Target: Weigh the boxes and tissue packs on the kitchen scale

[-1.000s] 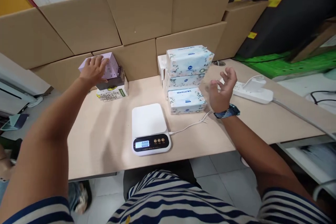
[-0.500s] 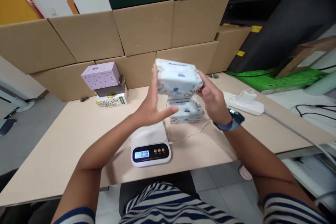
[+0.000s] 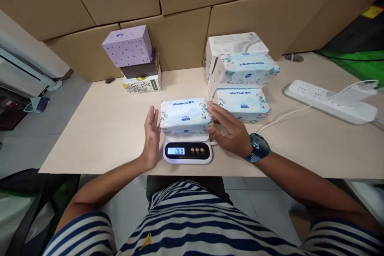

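Blue and cream stripes run across the shirt (image 3: 192, 224) of the person, who is at the near side of a pale desk (image 3: 90, 136). Near the front edge is a white scale (image 3: 187, 161), and its lit display shows 0.00. The tissue pack (image 3: 185, 117) is over the far part of this scale; whether it rests fully there, I cannot tell. The left hand (image 3: 152, 140) is open at the left end of the pack, with fingers straight and close together; contact is not clear. The right hand (image 3: 229, 130), below a blue watch (image 3: 259, 147), has thumb and fingers apart and touching the right end; how firmly it grips, I cannot tell. Farther to the right, an upper pack (image 3: 247, 73) lies above a lower pack (image 3: 243, 104), in front of a white box (image 3: 237, 43), and a power strip (image 3: 315, 98) lies at far right. At far left, a purple box (image 3: 129, 46) tops a dark box (image 3: 141, 71) and a "Super Meal" box (image 3: 142, 85). Behind everything stand cardboard panels (image 3: 180, 42).
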Tool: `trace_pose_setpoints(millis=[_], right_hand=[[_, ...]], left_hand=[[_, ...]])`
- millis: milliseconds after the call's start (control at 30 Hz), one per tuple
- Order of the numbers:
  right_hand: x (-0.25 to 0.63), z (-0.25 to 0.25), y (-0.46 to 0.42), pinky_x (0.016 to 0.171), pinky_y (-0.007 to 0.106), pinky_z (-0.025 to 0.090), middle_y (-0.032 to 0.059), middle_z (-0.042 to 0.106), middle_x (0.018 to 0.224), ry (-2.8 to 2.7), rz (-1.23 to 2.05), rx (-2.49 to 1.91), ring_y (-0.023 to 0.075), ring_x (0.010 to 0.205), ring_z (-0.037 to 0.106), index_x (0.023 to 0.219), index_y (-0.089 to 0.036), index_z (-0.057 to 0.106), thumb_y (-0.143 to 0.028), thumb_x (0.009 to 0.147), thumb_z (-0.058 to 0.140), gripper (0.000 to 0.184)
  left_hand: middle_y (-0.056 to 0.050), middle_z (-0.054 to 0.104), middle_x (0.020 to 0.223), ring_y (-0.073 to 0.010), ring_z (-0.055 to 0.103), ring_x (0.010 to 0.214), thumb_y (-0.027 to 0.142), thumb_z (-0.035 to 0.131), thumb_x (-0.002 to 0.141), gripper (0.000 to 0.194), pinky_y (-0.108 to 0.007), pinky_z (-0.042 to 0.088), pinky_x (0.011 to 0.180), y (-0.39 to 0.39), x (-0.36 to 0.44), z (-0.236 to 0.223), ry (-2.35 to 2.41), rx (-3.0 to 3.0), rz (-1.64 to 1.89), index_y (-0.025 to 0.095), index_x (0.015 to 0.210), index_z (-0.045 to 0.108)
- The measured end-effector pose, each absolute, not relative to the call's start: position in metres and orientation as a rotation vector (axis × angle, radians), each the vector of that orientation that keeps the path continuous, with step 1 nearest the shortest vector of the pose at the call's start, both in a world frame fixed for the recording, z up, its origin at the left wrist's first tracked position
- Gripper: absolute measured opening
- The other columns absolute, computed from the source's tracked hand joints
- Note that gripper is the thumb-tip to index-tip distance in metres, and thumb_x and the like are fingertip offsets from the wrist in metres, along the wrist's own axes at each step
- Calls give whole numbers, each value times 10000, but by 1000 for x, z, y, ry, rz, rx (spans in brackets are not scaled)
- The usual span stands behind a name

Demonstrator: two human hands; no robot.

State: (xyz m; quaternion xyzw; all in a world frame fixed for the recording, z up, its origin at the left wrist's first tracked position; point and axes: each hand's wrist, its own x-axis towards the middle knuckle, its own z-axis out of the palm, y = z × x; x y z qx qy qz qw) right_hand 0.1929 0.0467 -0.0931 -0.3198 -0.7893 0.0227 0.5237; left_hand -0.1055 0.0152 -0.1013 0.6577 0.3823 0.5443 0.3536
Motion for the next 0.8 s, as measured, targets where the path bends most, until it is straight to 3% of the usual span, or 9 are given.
trace_pose_setpoints(millis=[133, 233, 333, 467, 567, 700, 800], right_hand=[[192, -98, 48, 1010, 469, 764, 98, 578, 1729, -1898, -40, -765, 332, 1471, 710, 1753, -386, 449, -381, 1073, 702, 726], [192, -102, 50, 1006, 488, 767, 103, 614, 1695, -1899, -68, -758, 335, 1454, 721, 1753, -384, 447, -406, 1059, 728, 750], [192, -102, 50, 940, 444, 783, 135, 636, 1669, -1897, -128, -735, 328, 1371, 773, 1754, -320, 456, -390, 1019, 792, 811], [198, -97, 47, 790, 369, 786, 139, 638, 1661, -1918, -186, -714, 300, 1202, 846, 1746, -296, 472, -345, 1011, 801, 807], [207, -95, 47, 819, 405, 787, 141, 636, 1665, -1928, -191, -712, 343, 1288, 813, 1743, -300, 484, -472, 1067, 699, 730], [218, -99, 54, 677, 392, 758, 139, 627, 1680, -1892, -151, -707, 345, 1175, 842, 1751, -346, 470, -728, 1077, 517, 776], [228, -105, 61, 598, 345, 717, 164, 631, 1664, -1862, -145, -651, 370, 1203, 824, 1734, -289, 510, -798, 1056, 468, 849]], left_hand=[[-57, 321, 1864, -318, 500, 1629, 797, 206, 1107, 654, -558, 586, 1213, 59, -122, -97, 1190, 1596, 1516, 512, 1672, 370], [-118, 310, 1835, -334, 564, 1526, 832, 273, 1087, 703, -549, 599, 1144, 93, -130, -103, 1168, 1866, 1593, 469, 1683, 357], [-155, 351, 1789, -334, 639, 1410, 856, 398, 1055, 739, -548, 597, 1123, 110, -137, -114, 1110, 2047, 1547, 415, 1646, 439], [-155, 447, 1711, -306, 669, 1343, 822, 340, 1085, 697, -514, 612, 1109, 103, -136, -121, 1064, 2054, 1462, 389, 1613, 479], [-123, 456, 1721, -308, 666, 1356, 914, 251, 1031, 788, -495, 630, 1079, 89, -127, -123, 1038, 1943, 1435, 424, 1632, 393], [-77, 484, 1700, -310, 642, 1405, 910, 114, 1024, 769, -497, 621, 1066, 73, -117, -120, 1141, 1787, 1426, 480, 1630, 310], [-76, 444, 1723, -337, 624, 1435, 941, 30, 981, 840, -517, 607, 1051, 67, -116, -113, 1247, 1877, 1369, 484, 1649, 255]])
